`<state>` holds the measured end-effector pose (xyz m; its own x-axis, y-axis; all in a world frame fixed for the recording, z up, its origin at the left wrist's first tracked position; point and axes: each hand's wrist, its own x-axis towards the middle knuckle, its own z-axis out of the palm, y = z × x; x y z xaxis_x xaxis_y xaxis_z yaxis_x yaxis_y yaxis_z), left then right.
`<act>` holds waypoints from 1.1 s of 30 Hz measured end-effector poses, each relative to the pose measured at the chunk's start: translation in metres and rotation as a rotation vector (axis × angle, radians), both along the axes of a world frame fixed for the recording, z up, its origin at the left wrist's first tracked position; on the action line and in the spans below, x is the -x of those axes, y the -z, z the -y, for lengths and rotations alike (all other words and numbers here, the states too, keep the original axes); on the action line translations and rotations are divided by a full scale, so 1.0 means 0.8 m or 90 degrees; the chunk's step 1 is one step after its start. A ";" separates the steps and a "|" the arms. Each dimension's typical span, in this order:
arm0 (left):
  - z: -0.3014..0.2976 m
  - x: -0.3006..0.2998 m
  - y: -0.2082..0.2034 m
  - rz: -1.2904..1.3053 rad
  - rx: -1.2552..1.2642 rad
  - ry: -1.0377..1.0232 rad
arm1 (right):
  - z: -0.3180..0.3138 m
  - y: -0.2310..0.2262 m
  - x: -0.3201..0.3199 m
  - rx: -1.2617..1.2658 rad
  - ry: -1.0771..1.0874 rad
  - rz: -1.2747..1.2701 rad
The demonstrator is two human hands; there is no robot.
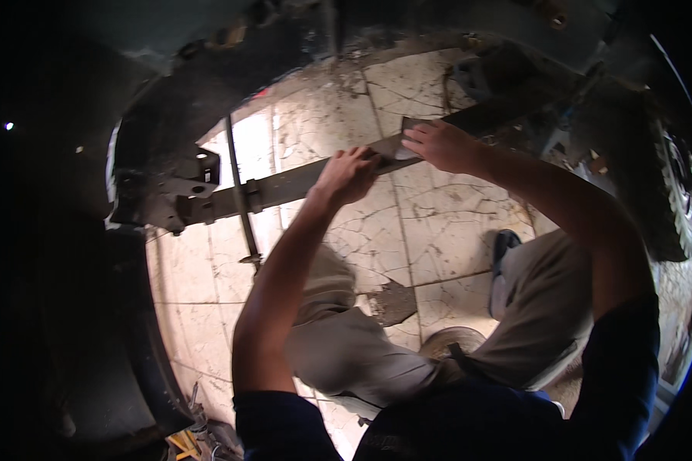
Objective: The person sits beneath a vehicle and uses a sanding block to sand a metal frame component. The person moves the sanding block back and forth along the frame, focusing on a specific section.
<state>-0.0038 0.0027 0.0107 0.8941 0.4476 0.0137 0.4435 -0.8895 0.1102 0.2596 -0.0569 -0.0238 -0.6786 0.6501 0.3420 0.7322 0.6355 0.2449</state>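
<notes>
A long dark metal bar (292, 183) runs across in front of me, rising toward the right, between dark vehicle body parts. My left hand (348, 175) lies over the bar near its middle, fingers curled onto its top edge. Just to the right, my right hand (440, 146) pinches a small brown-grey sheet (412, 123), which looks like sandpaper, against the bar. Part of this sheet is hidden behind the fingers. A bracket with holes (196, 178) sits by the bar's left end.
Dark body panels (138, 146) curve round the left and far sides. A thin upright rod (241, 196) crosses the bar at left. Cracked pale floor tiles (377, 230) lie below. Between my legs is a round stool seat (452, 338). Yellow-handled items (183, 443) lie at lower left.
</notes>
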 end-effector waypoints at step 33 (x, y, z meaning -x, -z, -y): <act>0.000 0.009 -0.002 -0.001 0.015 -0.013 | -0.009 0.001 0.018 -0.042 -0.011 -0.024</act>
